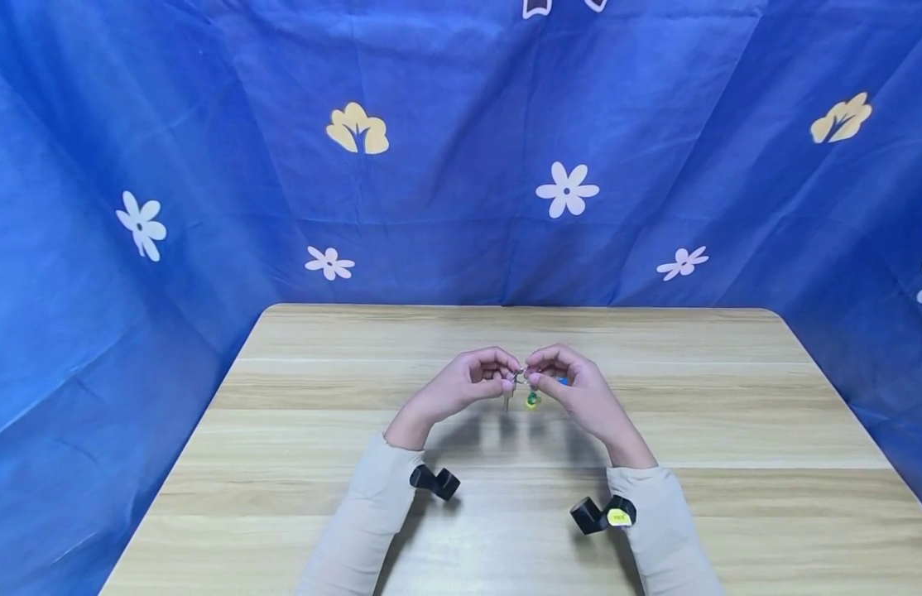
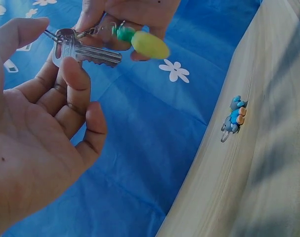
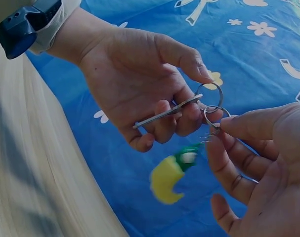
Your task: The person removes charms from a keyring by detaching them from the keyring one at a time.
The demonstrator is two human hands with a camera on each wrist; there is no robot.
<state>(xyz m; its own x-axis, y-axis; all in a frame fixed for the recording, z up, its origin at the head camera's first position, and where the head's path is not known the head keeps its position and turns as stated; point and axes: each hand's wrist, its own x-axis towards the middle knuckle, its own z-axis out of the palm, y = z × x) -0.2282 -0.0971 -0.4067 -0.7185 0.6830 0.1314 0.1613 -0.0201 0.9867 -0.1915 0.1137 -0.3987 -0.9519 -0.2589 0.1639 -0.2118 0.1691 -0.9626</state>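
Note:
Over the table, my left hand (image 1: 461, 387) pinches a metal key ring (image 3: 220, 95) between thumb and fingers. A silver key (image 2: 98, 54) hangs from that ring, lying along the left fingers. My right hand (image 1: 583, 393) pinches a second, smaller split ring (image 3: 205, 117) by its edge. From this one a yellow and green charm (image 3: 167, 178) dangles on a short chain. In the right wrist view the two rings cross each other between the fingertips; I cannot tell whether they are linked.
On the wooden table (image 1: 282, 463) lies a small blue and grey figure keychain (image 2: 234, 117), partly hidden behind my right hand in the head view. A blue patterned cloth (image 1: 446, 207) hangs behind and beside the table. Each sleeve carries a black wrist camera (image 1: 434, 482).

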